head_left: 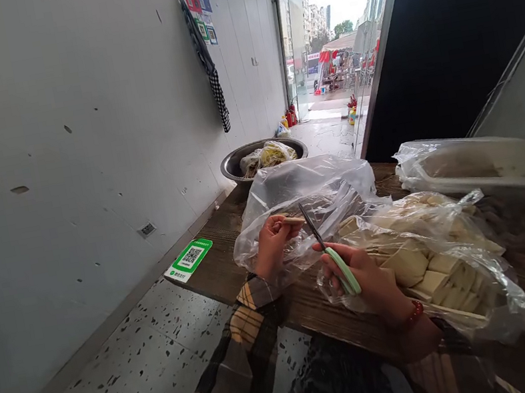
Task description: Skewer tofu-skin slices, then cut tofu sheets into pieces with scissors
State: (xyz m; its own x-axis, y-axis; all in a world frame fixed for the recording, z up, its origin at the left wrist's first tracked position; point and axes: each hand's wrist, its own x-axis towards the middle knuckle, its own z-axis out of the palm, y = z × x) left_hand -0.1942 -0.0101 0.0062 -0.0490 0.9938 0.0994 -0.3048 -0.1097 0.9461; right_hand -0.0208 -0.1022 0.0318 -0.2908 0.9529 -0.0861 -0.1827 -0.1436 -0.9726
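Observation:
Between the fingertips of my left hand (273, 240) is a thin, pale flat piece (293, 220), which looks like a slice of tofu sheet. My right hand (365, 273) grips green-handled scissors (344, 270), their dark blades pointing up and away, close to the piece's right end. Behind both hands lies a clear plastic bag (310, 181), its contents hard to make out. To the right, an open plastic bag holds many pale, flat, squarish pieces (409, 263), stacked and leaning on each other.
A green and white QR code card (191, 258) lies at the left corner of the wooden table (220, 227). Beyond stands a metal basin (230, 161) with bagged items. At the right back sits a plastic-covered tray (470, 166). A wall runs along the left.

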